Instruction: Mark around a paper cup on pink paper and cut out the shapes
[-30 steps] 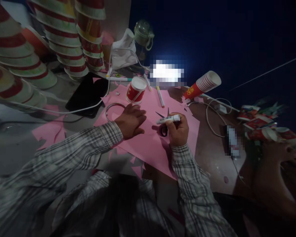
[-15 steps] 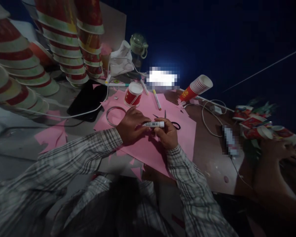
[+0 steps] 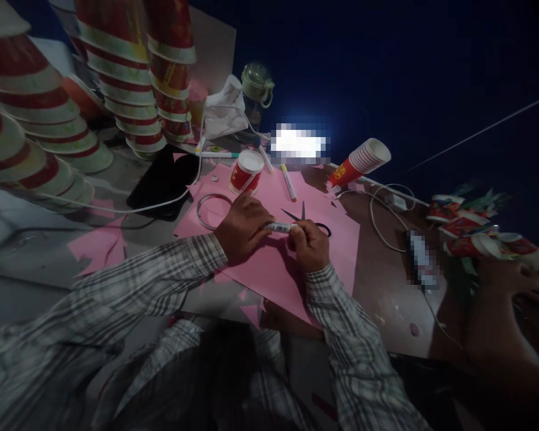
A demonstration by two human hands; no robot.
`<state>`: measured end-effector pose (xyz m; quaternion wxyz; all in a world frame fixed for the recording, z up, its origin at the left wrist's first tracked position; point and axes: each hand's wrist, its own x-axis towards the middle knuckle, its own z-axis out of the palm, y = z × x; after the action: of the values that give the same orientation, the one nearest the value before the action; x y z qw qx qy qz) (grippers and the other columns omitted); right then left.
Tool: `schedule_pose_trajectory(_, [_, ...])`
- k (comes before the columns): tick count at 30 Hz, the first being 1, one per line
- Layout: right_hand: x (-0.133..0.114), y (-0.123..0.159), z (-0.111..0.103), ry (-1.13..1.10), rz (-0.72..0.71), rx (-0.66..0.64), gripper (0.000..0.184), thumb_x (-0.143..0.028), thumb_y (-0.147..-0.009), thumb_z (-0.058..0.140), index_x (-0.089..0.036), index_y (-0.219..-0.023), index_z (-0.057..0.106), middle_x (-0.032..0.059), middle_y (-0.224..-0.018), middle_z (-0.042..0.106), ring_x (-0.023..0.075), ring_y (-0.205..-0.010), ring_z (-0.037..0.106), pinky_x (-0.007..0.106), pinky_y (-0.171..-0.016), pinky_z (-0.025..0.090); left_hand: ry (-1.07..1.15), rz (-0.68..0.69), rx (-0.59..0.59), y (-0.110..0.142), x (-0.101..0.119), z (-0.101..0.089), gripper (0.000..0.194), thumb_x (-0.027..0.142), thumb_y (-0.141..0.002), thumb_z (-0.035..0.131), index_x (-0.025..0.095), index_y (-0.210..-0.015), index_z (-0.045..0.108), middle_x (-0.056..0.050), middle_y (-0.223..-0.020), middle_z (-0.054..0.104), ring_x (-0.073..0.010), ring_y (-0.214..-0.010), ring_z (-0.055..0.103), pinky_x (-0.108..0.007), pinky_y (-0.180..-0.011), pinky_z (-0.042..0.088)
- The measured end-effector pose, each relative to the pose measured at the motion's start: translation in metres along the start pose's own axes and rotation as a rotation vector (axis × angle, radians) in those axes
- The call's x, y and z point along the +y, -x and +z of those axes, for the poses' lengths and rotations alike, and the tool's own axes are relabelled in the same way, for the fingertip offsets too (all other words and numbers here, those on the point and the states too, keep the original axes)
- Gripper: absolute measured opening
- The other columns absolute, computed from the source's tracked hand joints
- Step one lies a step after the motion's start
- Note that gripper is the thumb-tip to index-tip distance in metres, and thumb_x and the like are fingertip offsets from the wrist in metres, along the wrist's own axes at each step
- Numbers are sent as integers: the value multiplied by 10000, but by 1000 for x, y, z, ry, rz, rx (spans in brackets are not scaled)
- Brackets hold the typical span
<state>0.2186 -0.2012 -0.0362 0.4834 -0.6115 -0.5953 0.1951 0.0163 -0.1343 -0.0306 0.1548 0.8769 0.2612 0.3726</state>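
Observation:
A small white tube with a barcode label (image 3: 279, 227) is held level between my two hands; its exact kind is hard to tell. My left hand (image 3: 244, 226) pinches its left end. Closed around the right end is my right hand (image 3: 312, 244), hiding that end. Beneath both hands lies a large sheet of pink paper (image 3: 269, 275). Black scissors (image 3: 326, 229) lie partly open on it, just behind my right hand. A silver ring-shaped band (image 3: 200, 216) rests left of my left hand. A red and white paper cup (image 3: 246, 173) stands behind that hand.
Tall cup stacks (image 3: 135, 114) rise at left, near a dark tablet (image 3: 164, 182). Markers (image 3: 288, 182) lie at the back. A tilted cup stack (image 3: 359, 163), a white cable (image 3: 377, 230) and a co-worker's arm (image 3: 494, 317) are on the right. Pink scraps (image 3: 101, 245) lie left.
My right hand has closed further around the tube's right end, covering the cap that showed before. My left hand keeps its hold. The whole view has shifted slightly.

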Motion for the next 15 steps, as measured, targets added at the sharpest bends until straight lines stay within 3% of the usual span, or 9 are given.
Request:
schedule_pose_trajectory(5, [-6, -2, 1, -9, 104, -54, 672, -709, -983, 450, -227, -515, 472, -32, -460, 423, 111, -450, 393, 292, -472, 302, -45, 12, -23, 0, 1, 1, 203, 269, -995, 515, 220, -1060, 701, -68, -1029, 742, -255, -1119, 629, -621, -1269, 298])
schedule_pose_trajectory(7, [-8, -3, -1, -81, 104, -48, 630, -715, -979, 446, -225, -595, 541, -38, -477, 419, 120, -446, 398, 290, -454, 311, 3, 41, 45, 0, -2, 4, 185, 282, -996, 529, 208, -1039, 693, -72, -1013, 741, -252, -1092, 636, -608, -1252, 330])
schedule_pose_trajectory(9, [-10, -4, -5, -182, 53, -40, 517, -709, -933, 543, -212, -842, 653, -35, -585, 515, 126, -475, 466, 283, -459, 372, 69, 64, 140, 0, -7, 8, 175, 318, -996, 550, 200, -1023, 676, -71, -982, 737, -251, -1039, 645, -598, -1213, 382])
schedule_pose_trajectory(11, [-10, -4, -8, -211, -3, -51, 496, -667, -869, 665, -217, -1077, 653, -15, -737, 612, 131, -538, 542, 283, -495, 438, 121, 69, 202, 0, -11, 11, 172, 345, -988, 573, 199, -1018, 661, -68, -960, 732, -250, -989, 650, -595, -1181, 410])
schedule_pose_trajectory(13, [-9, -4, -9, -148, -22, -77, 452, -596, -866, 701, -221, -1114, 650, -3, -789, 646, 132, -575, 574, 284, -529, 465, 140, 53, 202, 0, -12, 12, 153, 332, -979, 581, 201, -1014, 651, -66, -954, 726, -250, -968, 651, -594, -1175, 412])
schedule_pose_trajectory(15, [-8, -4, -9, -70, -4, -104, 361, -553, -921, 644, -216, -1047, 667, -21, -691, 622, 130, -540, 556, 284, -537, 460, 134, 35, 170, 0, -12, 12, 125, 302, -969, 580, 202, -1008, 646, -66, -955, 722, -251, -972, 650, -588, -1180, 406])
